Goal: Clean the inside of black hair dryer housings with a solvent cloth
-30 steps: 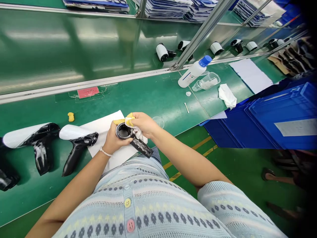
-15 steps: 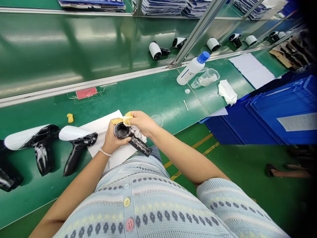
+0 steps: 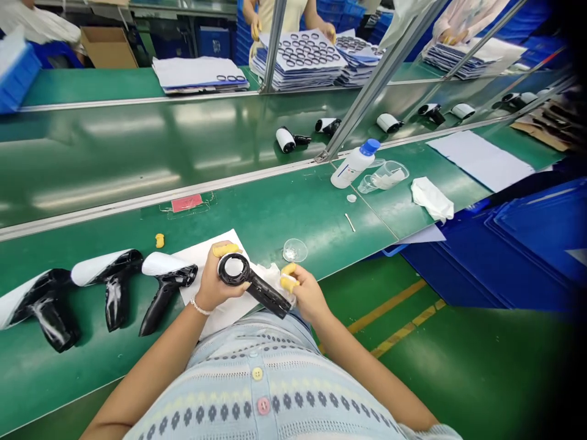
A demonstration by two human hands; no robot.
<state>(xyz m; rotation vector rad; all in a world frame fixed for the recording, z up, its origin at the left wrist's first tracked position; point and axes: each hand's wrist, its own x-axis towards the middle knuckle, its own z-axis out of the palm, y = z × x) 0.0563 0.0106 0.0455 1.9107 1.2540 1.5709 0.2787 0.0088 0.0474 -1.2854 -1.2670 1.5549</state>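
My left hand (image 3: 216,278), in yellow finger cots, wraps round the ring end of a black hair dryer housing (image 3: 268,293). White shows inside the ring, and the handle slants down to the right. Close to the handle's lower end, my right hand (image 3: 309,296) pinches a small white wad (image 3: 290,278) between yellow-covered fingertips. Crumpled white tissue (image 3: 270,273) lies behind the handle, partly hidden. Beneath is a white paper sheet (image 3: 232,244). A clear shallow dish (image 3: 295,250) with white bits stands just beyond my right hand.
Several white-and-black hair dryers (image 3: 167,287) lie at left, near a yellow finger cot (image 3: 159,240). Towards the right are a white bottle (image 3: 351,170), clear cups (image 3: 389,176), a cotton swab (image 3: 350,222) and a cloth (image 3: 432,198). Metal posts (image 3: 380,79) rise behind; co-workers' hands (image 3: 452,36) are across the belt.
My right hand has moved away from the ring, right and down towards the handle's end. The housing has turned, so its ring faces me more. The view has tilted up, showing co-workers.
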